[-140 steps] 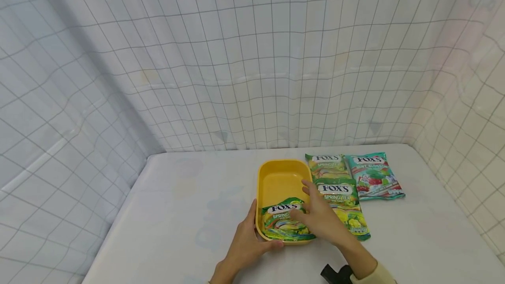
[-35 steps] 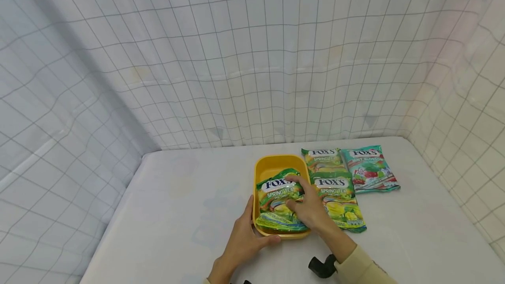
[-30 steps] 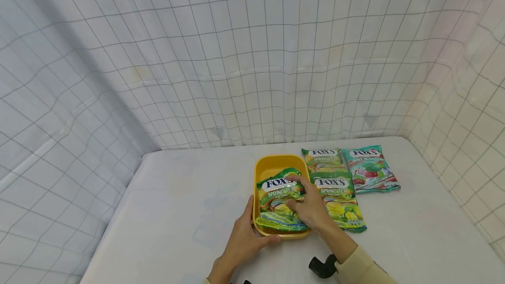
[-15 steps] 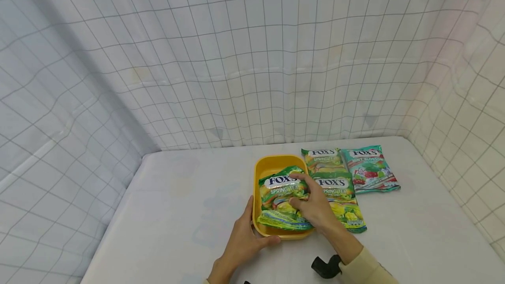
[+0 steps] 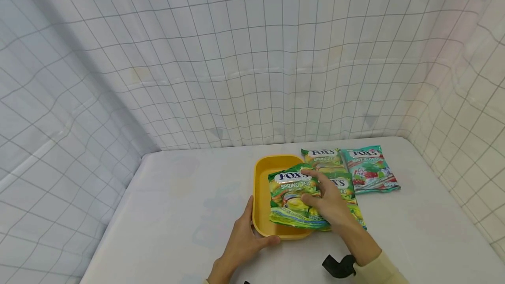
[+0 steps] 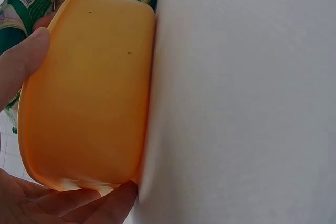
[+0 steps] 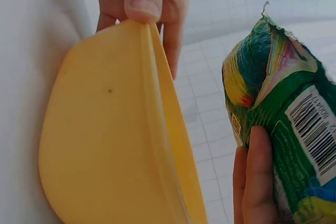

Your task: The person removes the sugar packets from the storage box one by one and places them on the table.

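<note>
My left hand holds the near left corner of a yellow plastic tray, the thumb along its front and fingers on the left side. The left wrist view shows the thumb at the tray's rim. Above the tray's right side, my right hand grips a green Fox's Spring Tea candy bag, thumb on the printed face. In the right wrist view, the bag is apart from the tray. What it covers inside the tray is hidden.
Right of the tray lie two more Spring Tea candy bags, one farther back and one nearer, partly covered by my right hand. A teal Mint Blossom bag lies beside them. Gridded white curtains border the white table.
The right hand first reached over the bag in the tray, then took hold of it. Since then the bag has risen and shifted right. The left hand and tray stay put.
</note>
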The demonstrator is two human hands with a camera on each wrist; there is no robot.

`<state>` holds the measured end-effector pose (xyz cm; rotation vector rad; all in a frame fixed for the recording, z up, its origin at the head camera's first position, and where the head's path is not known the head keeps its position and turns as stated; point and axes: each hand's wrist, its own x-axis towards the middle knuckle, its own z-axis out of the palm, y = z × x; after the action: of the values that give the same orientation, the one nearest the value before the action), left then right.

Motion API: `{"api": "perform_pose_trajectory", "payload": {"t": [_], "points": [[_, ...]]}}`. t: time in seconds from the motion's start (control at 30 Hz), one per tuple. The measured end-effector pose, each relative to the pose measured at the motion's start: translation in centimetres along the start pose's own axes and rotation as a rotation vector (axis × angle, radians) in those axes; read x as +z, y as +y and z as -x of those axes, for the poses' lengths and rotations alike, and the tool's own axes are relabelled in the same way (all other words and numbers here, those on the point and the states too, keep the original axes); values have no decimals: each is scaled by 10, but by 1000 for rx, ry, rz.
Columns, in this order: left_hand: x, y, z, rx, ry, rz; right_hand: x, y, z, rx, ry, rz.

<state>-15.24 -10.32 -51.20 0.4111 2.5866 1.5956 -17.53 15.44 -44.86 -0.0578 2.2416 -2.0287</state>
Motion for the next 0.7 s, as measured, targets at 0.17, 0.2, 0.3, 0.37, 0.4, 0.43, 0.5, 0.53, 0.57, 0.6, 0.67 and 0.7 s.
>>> {"api": "perform_pose_trajectory", "payload": {"t": [0.17,0.2,0.3,0.37,0.4,0.43,0.5,0.53,0.57,0.6,0.67,0.7], "points": [[1,0,0,-13,-1,-16,-18,0,4,-19,7,19],[1,-1,0,-11,0,-20,-21,0,4,-21,14,23],[1,-1,1,-10,0,-27,-32,0,6,-38,35,37],[0,-1,1,-10,1,-26,-39,1,7,-40,44,34],[0,-1,1,-9,2,-25,-43,1,7,-38,47,37],[0,-1,0,-9,2,-24,-46,2,7,-38,52,40],[0,-2,0,-3,3,-21,-52,4,8,-36,62,56],[0,-2,0,1,4,-20,-55,5,8,-38,66,66],[0,-2,0,5,5,-20,-58,6,9,-40,71,79],[0,-2,0,9,6,-18,-60,7,9,-46,78,98],[0,-3,0,15,4,-15,-65,9,10,-45,86,111],[0,-3,0,16,3,-14,-67,10,11,-43,89,115]]}}
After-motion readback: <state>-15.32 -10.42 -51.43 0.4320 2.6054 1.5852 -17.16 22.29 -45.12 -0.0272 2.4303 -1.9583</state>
